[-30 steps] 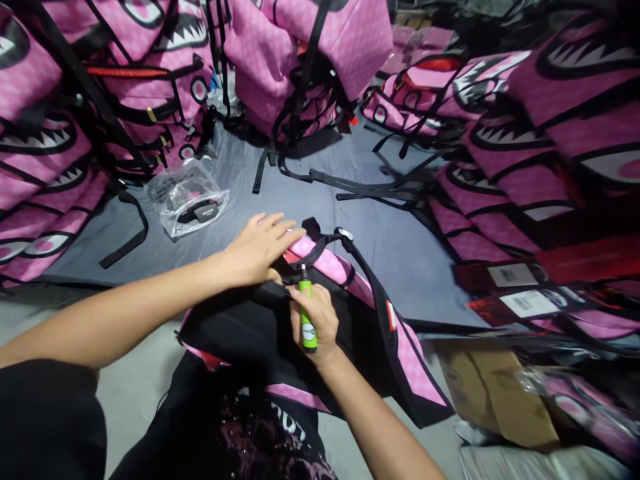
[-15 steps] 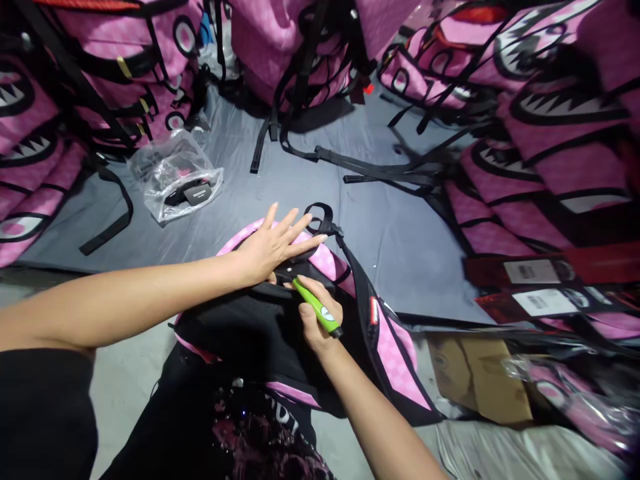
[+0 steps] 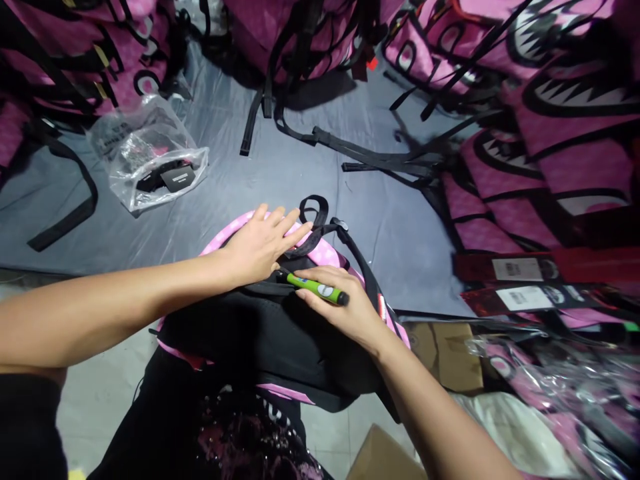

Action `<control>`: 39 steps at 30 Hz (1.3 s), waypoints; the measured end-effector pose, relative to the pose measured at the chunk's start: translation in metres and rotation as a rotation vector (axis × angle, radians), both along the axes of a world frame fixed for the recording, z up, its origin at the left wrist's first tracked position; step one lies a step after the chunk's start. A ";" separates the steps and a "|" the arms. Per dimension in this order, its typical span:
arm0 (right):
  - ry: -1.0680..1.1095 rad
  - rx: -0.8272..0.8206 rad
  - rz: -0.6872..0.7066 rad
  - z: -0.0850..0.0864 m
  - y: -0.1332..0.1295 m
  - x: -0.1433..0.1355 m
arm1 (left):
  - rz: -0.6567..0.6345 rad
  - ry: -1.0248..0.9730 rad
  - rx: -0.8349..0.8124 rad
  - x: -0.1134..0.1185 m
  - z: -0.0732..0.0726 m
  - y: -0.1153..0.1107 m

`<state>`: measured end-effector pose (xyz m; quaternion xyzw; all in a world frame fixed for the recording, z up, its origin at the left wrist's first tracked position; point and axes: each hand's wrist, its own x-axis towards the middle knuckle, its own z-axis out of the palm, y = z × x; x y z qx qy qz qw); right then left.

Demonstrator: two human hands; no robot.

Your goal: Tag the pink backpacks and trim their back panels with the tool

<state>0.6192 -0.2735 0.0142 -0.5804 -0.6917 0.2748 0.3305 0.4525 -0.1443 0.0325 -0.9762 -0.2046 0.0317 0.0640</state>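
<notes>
A black and pink backpack [image 3: 240, 327] rests across my lap and against the table's front edge, its black side facing me. My left hand [image 3: 257, 247] lies flat on its upper part, fingers spread. My right hand [image 3: 345, 303] grips a bright green marker pen [image 3: 317, 288] with a black end cap. The pen lies nearly level, its tip pointing left, at the backpack just below my left fingers; the very tip is hard to make out. A black loop strap [image 3: 314, 208] stands up behind my left fingertips.
On the grey table cover [image 3: 400, 227] lies a clear plastic bag [image 3: 155, 157] with dark items inside. Pink backpacks [image 3: 565, 147] are piled at the back and right. Red packages [image 3: 530, 267] lie at the right edge. Cardboard boxes [image 3: 453, 357] stand below.
My right hand has shifted right and up, and the green marker pen has turned from steeply slanted to nearly level. My left hand stays spread on the backpack. The whole view has shifted slightly.
</notes>
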 end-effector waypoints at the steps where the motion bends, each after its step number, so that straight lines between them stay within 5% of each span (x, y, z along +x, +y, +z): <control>1: -0.031 -0.011 0.028 0.002 0.003 -0.001 | 0.010 0.010 -0.009 0.000 0.000 0.000; 6: -0.258 -0.024 0.075 0.006 0.009 -0.003 | 0.030 0.025 -0.007 0.001 0.000 0.001; 15: -0.247 -0.020 -0.047 0.000 0.005 -0.016 | 0.050 -0.021 -0.029 0.001 -0.005 0.004; 31: -0.186 -0.193 -0.160 0.014 0.005 -0.024 | 0.064 -0.035 -0.108 0.002 -0.010 0.005; 39: -0.202 -0.142 -0.042 0.015 0.010 -0.020 | 0.071 -0.060 -0.128 0.003 -0.014 0.007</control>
